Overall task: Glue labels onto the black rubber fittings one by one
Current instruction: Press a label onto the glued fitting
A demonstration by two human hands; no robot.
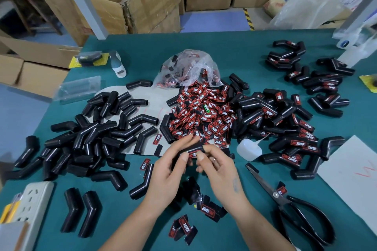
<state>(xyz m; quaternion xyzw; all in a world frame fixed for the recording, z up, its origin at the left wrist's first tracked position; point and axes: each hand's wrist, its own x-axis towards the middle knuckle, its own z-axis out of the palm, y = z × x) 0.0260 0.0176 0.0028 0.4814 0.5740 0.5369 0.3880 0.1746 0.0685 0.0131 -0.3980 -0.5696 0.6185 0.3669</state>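
Note:
Both my hands hold one black rubber fitting (pixel 193 149) with a red and black label (pixel 192 155) on its side. My left hand (pixel 171 167) grips the fitting from the left, thumb at the label's edge. My right hand (pixel 216 166) pinches it from the right, thumb on the label. A heap of loose labels (pixel 204 118) lies just beyond my hands. Unlabelled fittings (pixel 98 132) are piled on the left; labelled fittings (pixel 289 128) are piled on the right. A small white glue bottle (pixel 248 150) lies to the right of my hands.
Black scissors (pixel 293 206) lie at the right front. A white power strip (pixel 30 208) sits at the left front edge, white paper (pixel 353 175) at the far right. A clear plastic bag (pixel 187 69) holds more labels. Cardboard boxes (pixel 142 0) stand behind the green table (pixel 204 47).

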